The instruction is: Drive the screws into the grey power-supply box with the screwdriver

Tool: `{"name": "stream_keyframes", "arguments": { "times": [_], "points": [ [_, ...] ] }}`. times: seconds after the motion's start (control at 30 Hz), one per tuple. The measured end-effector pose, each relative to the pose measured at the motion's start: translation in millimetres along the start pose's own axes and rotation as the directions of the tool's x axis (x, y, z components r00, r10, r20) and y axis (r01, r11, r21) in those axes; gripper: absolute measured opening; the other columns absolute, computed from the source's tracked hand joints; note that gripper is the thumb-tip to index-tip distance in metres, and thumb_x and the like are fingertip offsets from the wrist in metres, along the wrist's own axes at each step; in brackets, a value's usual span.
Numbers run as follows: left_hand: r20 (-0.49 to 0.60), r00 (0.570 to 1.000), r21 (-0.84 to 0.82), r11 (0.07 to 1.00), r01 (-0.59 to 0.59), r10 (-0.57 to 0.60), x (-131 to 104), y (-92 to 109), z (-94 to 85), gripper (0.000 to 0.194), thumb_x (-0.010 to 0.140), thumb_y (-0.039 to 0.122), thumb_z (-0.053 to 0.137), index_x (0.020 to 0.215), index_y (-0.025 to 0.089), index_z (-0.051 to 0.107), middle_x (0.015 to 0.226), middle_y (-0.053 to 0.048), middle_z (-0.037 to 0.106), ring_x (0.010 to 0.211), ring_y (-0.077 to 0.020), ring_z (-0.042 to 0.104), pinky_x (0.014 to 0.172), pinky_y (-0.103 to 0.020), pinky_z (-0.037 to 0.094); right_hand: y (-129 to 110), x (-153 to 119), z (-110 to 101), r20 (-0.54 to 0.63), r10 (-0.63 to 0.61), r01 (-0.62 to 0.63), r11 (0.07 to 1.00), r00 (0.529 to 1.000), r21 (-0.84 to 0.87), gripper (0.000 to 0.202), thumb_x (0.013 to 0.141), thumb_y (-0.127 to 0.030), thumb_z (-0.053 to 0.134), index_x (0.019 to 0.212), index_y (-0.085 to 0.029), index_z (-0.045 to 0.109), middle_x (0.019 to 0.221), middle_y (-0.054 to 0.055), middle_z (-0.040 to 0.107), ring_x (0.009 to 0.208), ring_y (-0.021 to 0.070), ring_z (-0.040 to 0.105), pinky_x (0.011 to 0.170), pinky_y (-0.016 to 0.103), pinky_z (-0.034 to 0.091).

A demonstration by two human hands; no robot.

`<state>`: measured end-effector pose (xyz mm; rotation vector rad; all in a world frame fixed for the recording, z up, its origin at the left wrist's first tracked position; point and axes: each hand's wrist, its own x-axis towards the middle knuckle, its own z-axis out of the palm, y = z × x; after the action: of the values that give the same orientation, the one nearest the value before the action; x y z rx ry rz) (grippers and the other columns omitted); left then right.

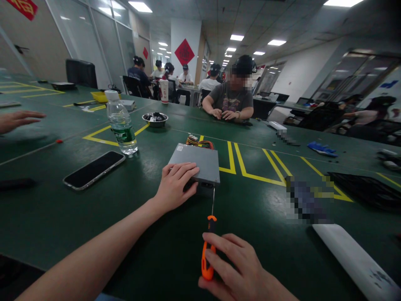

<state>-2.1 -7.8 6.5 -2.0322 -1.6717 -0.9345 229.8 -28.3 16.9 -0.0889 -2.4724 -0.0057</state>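
A flat grey metal computer power supply (206, 161) lies on the green table, its bundled coloured cables (200, 143) at the far side. My left hand (178, 182) grips its near left corner, fingers over the top and thumb by the front face. An orange and black screwdriver (208, 259) is in my right hand (234, 263), held by the fingertips along its handle. Its thin shaft points away from me, and the tip meets the near face of the power supply close to the right corner. Whether it sits in a screw is too small to tell.
Left of the power supply are a phone (94, 170) and a water bottle (120, 125); a metal bowl (155, 120) with dark bits stands behind. A white elongated object (354, 255) lies at right. A person (233, 94) sits opposite, and another person's hand (20, 120) reaches in at left.
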Motion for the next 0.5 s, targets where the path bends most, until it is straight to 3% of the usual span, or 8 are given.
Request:
{"name": "stream_keyframes", "arguments": {
  "times": [0.13,0.33,0.5],
  "points": [
    [0.003,1.000,-0.006,1.000,-0.001,0.001,-0.3,-0.8,0.9,0.033,0.084,0.031,0.049,0.117,0.026,0.050,0.124,-0.003,0.056,0.114,-0.0215,0.049,0.092,-0.041,0.026,-0.7,-5.3,4.1,-0.061,0.037,-0.036,0.999,0.997,0.021,0.023,0.087,-0.034,0.051,0.096,-0.012,0.052,0.101,0.017,0.066,0.088,0.0173,0.064,0.076,0.027,0.051],
    [0.000,1.000,-0.001,1.000,0.008,-0.008,-0.5,-0.4,1.2,0.033,0.084,0.031,0.048,0.116,0.026,0.050,0.125,-0.002,0.055,0.114,-0.0205,0.048,0.092,-0.040,0.026,-1.9,2.9,2.1,0.088,0.056,-0.059,0.998,0.995,0.021,0.028,0.090,-0.034,0.042,0.108,-0.017,0.056,0.100,0.014,0.064,0.085,0.0184,0.064,0.067,0.027,0.053],
    [-0.001,1.000,-0.008,1.000,0.010,-0.010,-0.2,0.4,1.0,0.032,0.084,0.032,0.049,0.116,0.026,0.050,0.124,-0.003,0.056,0.114,-0.0209,0.049,0.092,-0.040,0.026,-3.4,0.8,5.8,-0.045,0.005,-0.006,1.000,0.999,-0.009,0.017,0.086,-0.027,0.051,0.096,-0.013,0.056,0.092,0.013,0.068,0.081,0.0166,0.065,0.068,0.026,0.053]
  ]
}}
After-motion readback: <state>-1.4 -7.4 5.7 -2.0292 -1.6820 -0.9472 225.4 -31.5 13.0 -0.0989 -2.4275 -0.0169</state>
